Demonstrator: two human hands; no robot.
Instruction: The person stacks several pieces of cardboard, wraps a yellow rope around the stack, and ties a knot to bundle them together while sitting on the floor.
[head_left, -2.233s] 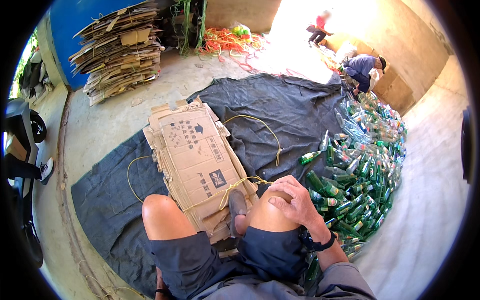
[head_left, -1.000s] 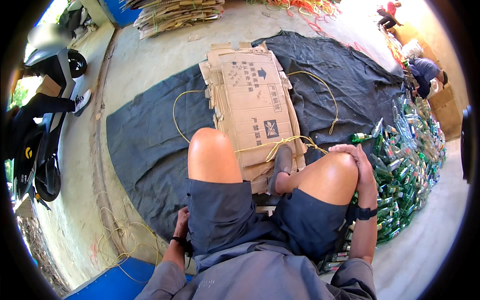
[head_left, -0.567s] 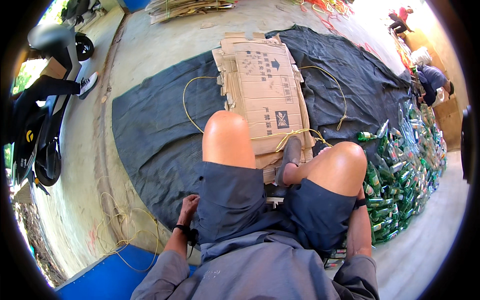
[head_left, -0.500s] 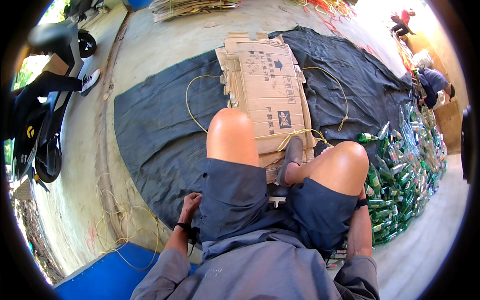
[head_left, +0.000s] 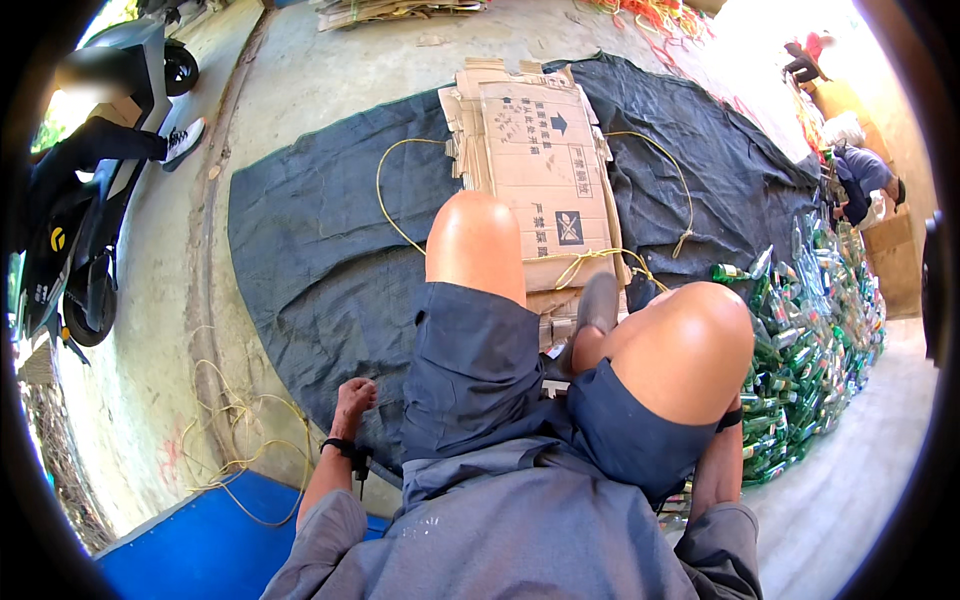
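My left hand (head_left: pixel 356 396) is curled into a loose fist beside my left thigh, over the dark tarp (head_left: pixel 300 250); I see nothing in it. My right hand is hidden behind my right knee; only the forearm (head_left: pixel 718 465) and a black wrist strap show. Between and beyond my knees lies a flattened stack of brown cardboard (head_left: pixel 540 140) on the tarp. Yellow cord (head_left: pixel 585 262) crosses the stack's near part and is knotted or twisted there. Loops of it spread over the tarp on both sides. My shoe (head_left: pixel 597 305) is at the stack's near end.
A heap of green glass bottles (head_left: pixel 800 370) is at my right. A scooter (head_left: pixel 85 230) with someone's shod foot (head_left: pixel 184 140) stands left. Loose yellow cord (head_left: pixel 235 465) lies near a blue surface (head_left: pixel 210 545). More cardboard (head_left: pixel 400 8) is far off; a person (head_left: pixel 865 172) bends beyond the bottles.
My left hand has moved left, away from my thigh. My knees have shifted slightly up and to the right in the view. The cardboard and cord look the same.
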